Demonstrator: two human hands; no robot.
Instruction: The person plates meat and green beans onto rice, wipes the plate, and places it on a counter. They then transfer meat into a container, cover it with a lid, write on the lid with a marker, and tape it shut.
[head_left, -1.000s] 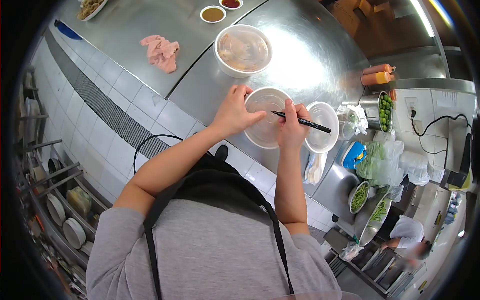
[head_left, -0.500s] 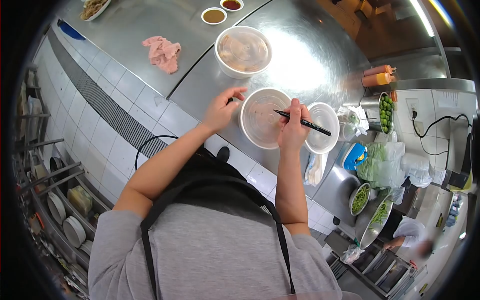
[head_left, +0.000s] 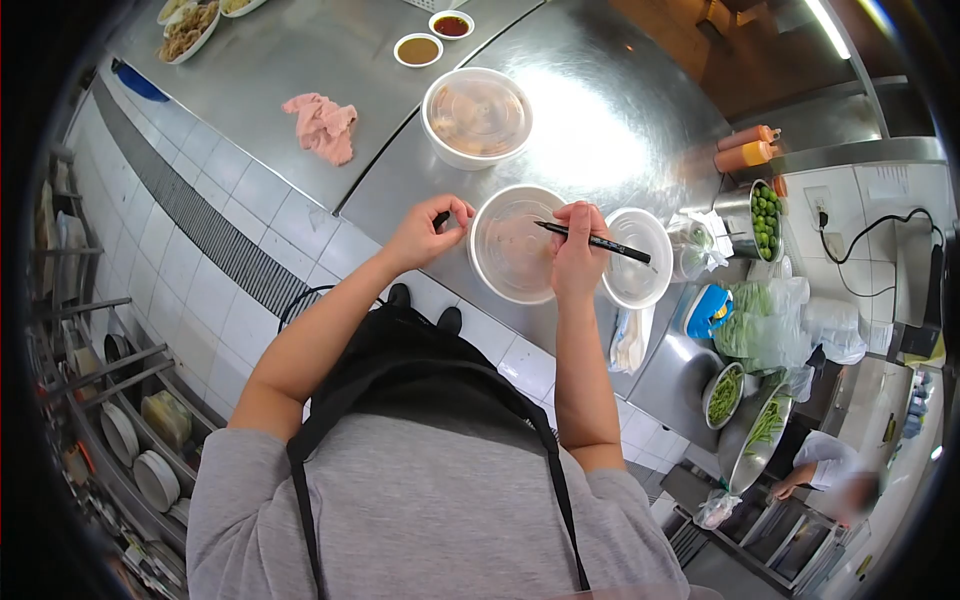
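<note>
A black marker (head_left: pixel 625 248) lies in my right hand (head_left: pixel 580 255), its tip pointing left over the lid of a round lidded tub (head_left: pixel 508 240). My left hand (head_left: pixel 432 232) is at the left edge of that tub, fingers curled round a small black piece that looks like the marker's cap. A second lidded tub (head_left: pixel 477 115) with brownish food stands farther back. To the right, partly behind my right hand, is a white round container (head_left: pixel 640 262).
Sauce cups (head_left: pixel 418 50), a pink cloth (head_left: pixel 322 128) and food plates are at the back left. Orange bottles (head_left: pixel 745 155), green limes (head_left: pixel 766 222), a blue-white object (head_left: pixel 708 310) and bowls of green vegetables (head_left: pixel 760 435) stand right. A co-worker (head_left: pixel 825 465) is at lower right.
My left hand has moved slightly left and down, its fingers now more curled round the black piece. The view has shifted a little; the marker stays over the same lid.
</note>
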